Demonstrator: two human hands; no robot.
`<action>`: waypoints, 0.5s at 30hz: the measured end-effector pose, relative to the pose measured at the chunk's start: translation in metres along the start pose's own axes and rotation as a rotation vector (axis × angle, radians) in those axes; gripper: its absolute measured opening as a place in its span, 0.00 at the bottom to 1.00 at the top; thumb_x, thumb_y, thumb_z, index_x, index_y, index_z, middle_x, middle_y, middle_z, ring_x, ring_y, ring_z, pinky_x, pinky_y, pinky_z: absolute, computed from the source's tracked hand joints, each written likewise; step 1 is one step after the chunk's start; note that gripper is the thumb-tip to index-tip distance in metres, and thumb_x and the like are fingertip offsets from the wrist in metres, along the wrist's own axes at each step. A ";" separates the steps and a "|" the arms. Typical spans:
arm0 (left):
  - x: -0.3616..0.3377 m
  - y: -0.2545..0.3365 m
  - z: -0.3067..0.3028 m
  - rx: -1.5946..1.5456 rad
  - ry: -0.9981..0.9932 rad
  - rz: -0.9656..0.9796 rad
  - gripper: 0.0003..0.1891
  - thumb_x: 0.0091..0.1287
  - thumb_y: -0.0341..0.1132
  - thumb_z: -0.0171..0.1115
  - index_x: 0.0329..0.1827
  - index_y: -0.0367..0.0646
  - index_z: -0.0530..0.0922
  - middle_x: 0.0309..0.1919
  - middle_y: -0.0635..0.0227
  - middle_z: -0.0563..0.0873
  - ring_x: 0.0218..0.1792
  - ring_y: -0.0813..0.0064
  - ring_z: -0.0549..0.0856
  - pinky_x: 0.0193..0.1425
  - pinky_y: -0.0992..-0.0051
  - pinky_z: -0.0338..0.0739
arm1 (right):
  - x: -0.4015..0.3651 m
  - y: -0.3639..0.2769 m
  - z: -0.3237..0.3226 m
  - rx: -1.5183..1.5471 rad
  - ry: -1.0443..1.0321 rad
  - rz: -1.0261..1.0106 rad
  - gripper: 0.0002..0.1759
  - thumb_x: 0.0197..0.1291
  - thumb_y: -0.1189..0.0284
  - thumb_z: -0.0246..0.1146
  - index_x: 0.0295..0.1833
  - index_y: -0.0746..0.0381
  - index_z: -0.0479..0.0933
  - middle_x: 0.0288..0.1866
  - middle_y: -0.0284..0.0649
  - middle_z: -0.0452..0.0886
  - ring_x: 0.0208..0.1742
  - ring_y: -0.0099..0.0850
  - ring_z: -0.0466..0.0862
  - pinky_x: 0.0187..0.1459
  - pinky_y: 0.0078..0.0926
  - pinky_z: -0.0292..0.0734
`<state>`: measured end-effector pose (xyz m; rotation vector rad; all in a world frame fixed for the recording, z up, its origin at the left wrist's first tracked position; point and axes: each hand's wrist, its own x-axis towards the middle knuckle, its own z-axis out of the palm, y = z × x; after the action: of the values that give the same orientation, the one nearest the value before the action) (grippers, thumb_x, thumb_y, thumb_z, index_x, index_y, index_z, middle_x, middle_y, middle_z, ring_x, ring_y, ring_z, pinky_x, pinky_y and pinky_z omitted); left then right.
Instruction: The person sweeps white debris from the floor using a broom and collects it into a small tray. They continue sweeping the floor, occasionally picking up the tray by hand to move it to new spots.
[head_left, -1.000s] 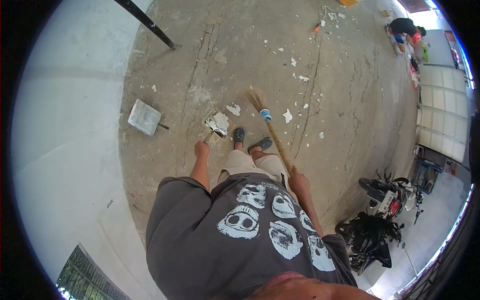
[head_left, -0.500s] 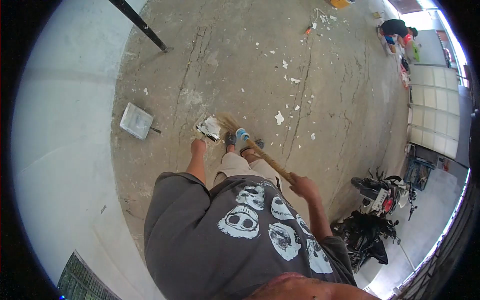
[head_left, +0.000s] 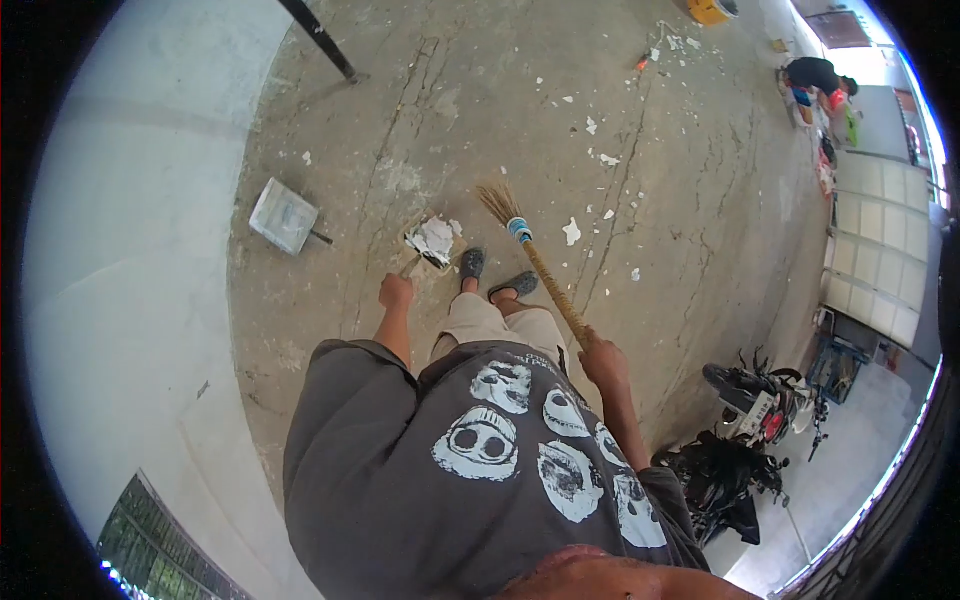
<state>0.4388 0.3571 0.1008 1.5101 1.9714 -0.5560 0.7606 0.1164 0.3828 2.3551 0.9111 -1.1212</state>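
Observation:
My left hand (head_left: 397, 291) is closed around the handle of a dustpan, low over the floor left of my feet. White flakes and chips (head_left: 432, 240) are heaped on the dustpan and cover most of it. My right hand (head_left: 604, 361) grips the upper end of a stick broom (head_left: 551, 280), its handle slanting down and left. The broom's bristles (head_left: 494, 203) fan out beyond my feet, apart from the dustpan. Loose white chips (head_left: 572, 232) are scattered on the concrete floor ahead and to the right.
A pale square pan with a dark handle (head_left: 284, 216) lies by the white wall (head_left: 130, 250). A black pole (head_left: 320, 42) meets the floor beyond it. Motorcycles (head_left: 735, 470) stand at right. A yellow bucket (head_left: 711, 10) and a bending person (head_left: 815, 80) are farther off.
The broom's bristles have swung up and right, away from the dustpan's edge. The chips on the dustpan now look more heaped. The whole view has shifted slightly.

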 end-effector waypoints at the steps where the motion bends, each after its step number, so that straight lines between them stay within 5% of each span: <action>1: -0.002 -0.008 -0.001 0.009 0.037 -0.005 0.19 0.59 0.44 0.61 0.45 0.38 0.77 0.43 0.56 0.84 0.46 0.57 0.84 0.47 0.59 0.79 | -0.003 -0.002 -0.004 0.032 -0.029 0.006 0.33 0.54 0.62 0.62 0.67 0.50 0.65 0.45 0.51 0.81 0.47 0.49 0.81 0.47 0.45 0.76; 8: -0.032 -0.036 -0.025 -0.023 -0.027 -0.039 0.19 0.59 0.44 0.62 0.47 0.39 0.76 0.43 0.57 0.84 0.46 0.57 0.84 0.48 0.60 0.79 | -0.020 0.001 -0.001 0.023 0.020 -0.210 0.27 0.57 0.62 0.58 0.62 0.55 0.66 0.41 0.52 0.82 0.43 0.51 0.82 0.44 0.47 0.77; 15: -0.018 -0.060 0.016 -0.068 -0.019 0.008 0.19 0.59 0.43 0.62 0.48 0.41 0.76 0.45 0.57 0.84 0.48 0.57 0.83 0.50 0.59 0.78 | -0.019 -0.009 0.015 -0.009 -0.037 -0.086 0.33 0.55 0.63 0.62 0.68 0.53 0.63 0.39 0.53 0.82 0.43 0.49 0.82 0.43 0.46 0.77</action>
<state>0.3873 0.3176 0.1000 1.4656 1.9496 -0.4933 0.7369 0.1065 0.3881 2.3000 1.0105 -1.1863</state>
